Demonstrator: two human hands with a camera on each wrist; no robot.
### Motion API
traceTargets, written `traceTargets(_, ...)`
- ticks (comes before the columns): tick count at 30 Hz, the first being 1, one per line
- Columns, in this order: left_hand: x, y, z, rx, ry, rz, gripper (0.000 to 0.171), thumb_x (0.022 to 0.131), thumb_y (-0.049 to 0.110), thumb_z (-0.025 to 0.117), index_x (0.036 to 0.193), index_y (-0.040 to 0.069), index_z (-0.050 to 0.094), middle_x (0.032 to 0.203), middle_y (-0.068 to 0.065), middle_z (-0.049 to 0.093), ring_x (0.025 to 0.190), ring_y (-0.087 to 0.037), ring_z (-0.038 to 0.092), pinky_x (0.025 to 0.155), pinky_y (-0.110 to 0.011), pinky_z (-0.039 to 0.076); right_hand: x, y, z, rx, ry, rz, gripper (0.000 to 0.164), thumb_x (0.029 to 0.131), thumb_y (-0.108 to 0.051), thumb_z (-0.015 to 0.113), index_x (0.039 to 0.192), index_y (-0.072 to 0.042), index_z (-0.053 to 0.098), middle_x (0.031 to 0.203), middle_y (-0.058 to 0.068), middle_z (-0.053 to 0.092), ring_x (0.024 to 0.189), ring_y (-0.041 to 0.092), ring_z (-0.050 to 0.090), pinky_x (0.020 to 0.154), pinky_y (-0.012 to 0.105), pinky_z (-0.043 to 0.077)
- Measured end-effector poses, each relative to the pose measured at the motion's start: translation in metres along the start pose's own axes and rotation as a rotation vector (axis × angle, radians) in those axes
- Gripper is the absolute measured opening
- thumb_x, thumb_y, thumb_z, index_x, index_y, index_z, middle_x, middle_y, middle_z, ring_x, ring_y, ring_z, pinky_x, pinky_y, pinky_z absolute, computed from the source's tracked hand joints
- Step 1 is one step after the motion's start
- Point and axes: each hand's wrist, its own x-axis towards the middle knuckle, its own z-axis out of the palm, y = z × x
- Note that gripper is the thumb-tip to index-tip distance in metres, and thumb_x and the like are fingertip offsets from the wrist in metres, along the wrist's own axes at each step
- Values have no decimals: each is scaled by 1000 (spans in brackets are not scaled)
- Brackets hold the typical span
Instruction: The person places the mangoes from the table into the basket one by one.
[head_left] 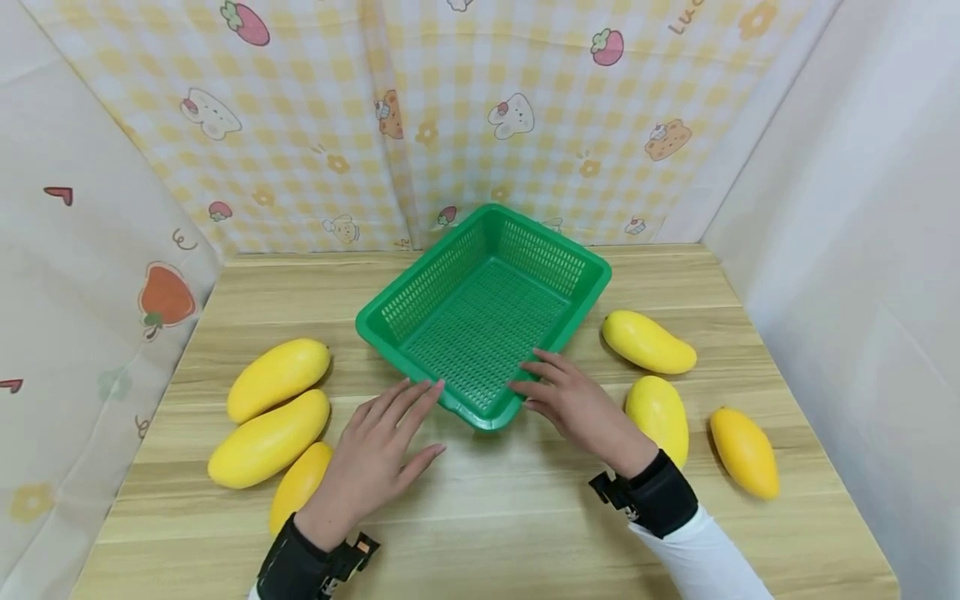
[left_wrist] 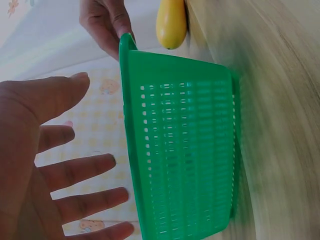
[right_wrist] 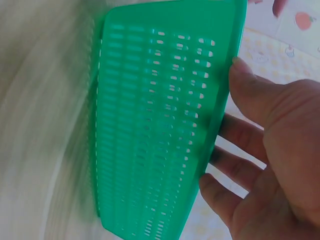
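A green plastic basket [head_left: 491,317] with perforated sides and nothing in it sits at an angle on the table. My right hand [head_left: 577,408] holds its near right rim, fingers reaching over to the inside; in the right wrist view the thumb [right_wrist: 245,75] lies against the rim's outer side. My left hand [head_left: 390,446] is spread at the near left rim, its fingers straight. From the left wrist those fingers [left_wrist: 85,170] stand beside the basket wall [left_wrist: 185,145], not wrapped round it.
Left of the basket lie three yellow mangoes [head_left: 277,379], the nearest partly behind my left hand. Three more mangoes [head_left: 649,342] lie to the right, one [head_left: 660,417] close behind my right wrist. A checked curtain [head_left: 450,125] hangs along the wooden table's [head_left: 487,517] back edge.
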Motion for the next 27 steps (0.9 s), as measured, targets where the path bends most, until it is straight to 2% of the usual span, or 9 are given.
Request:
traceTargets(5,1,4,-1,5,-70,2,70,90,40,64,149,17,35,137,-10,50,117,-32,52,86,-51,48,1,-9,5,-25,42,1,29,87,-20,71,116,-16,70,124,11,61,127,35,45,104,47,36)
traceTargets(8,1,6,-1,16,-101,7,69,90,39,65,149,19,35,137,-11,49,115,-32,53,85,-51,48,1,-13,7,-70,62,-10,29,86,-25,72,115,-18,71,121,12,62,124,36,48,103,48,38)
traceTargets(15,-2,7,-3,25,-105,-1,71,87,38,69,148,18,37,138,-11,49,116,-31,53,84,-51,49,2,-20,10,-146,73,-24,29,86,-30,71,114,-21,72,118,9,64,120,34,51,99,47,42)
traceTargets(27,-7,14,-5,15,-148,15,63,89,38,67,144,19,43,143,-11,45,120,-33,50,88,-53,47,6,-28,8,-194,56,-31,31,87,-34,70,113,-18,72,115,10,66,117,32,54,96,41,45)
